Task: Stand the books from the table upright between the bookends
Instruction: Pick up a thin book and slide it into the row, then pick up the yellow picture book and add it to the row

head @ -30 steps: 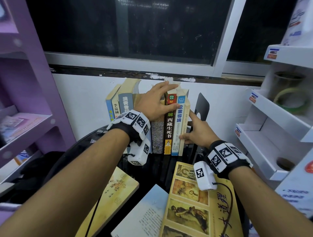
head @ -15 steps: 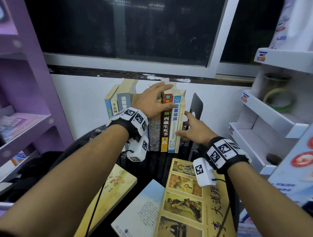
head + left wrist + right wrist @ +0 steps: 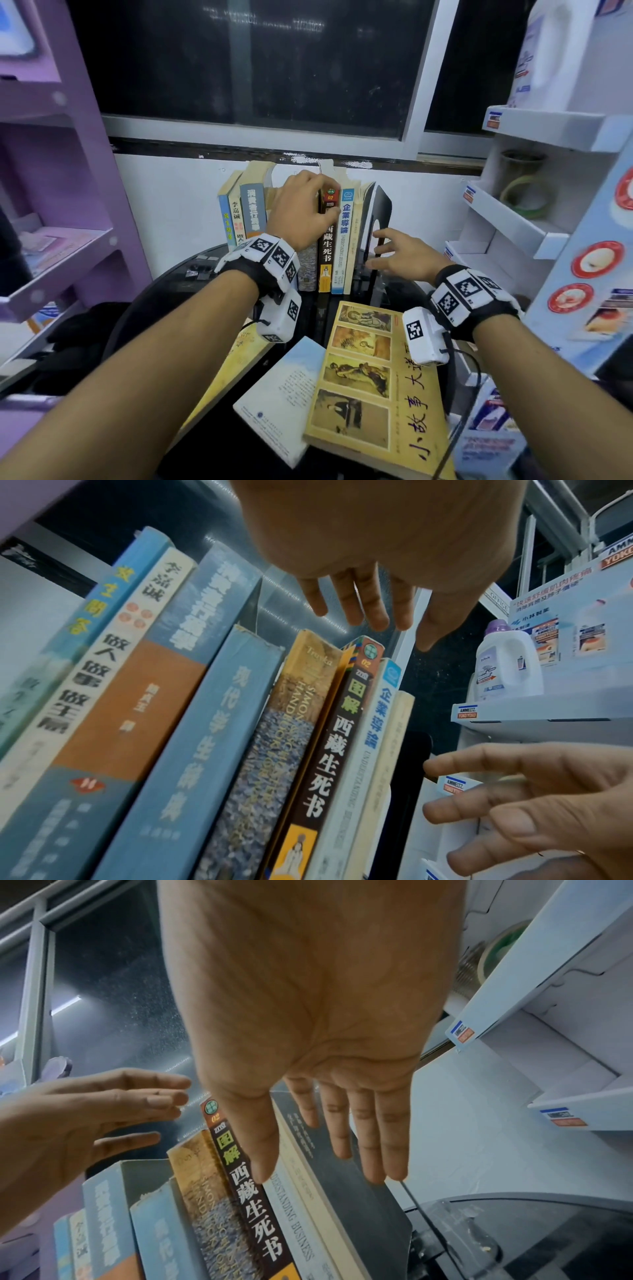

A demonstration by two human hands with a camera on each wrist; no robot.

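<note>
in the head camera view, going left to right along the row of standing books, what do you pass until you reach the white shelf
Light blue book → cream book → blue-and-orange book → left hand → dark brown book → white-and-blue book → thin cream book → black bookend → right hand → white shelf.

Black bookend [image 3: 382,219]; black table [image 3: 212,425]; dark-brown book spine [image 3: 325,253] with white characters; purple shelf unit [image 3: 85,144]; white display rack [image 3: 507,222].
</note>
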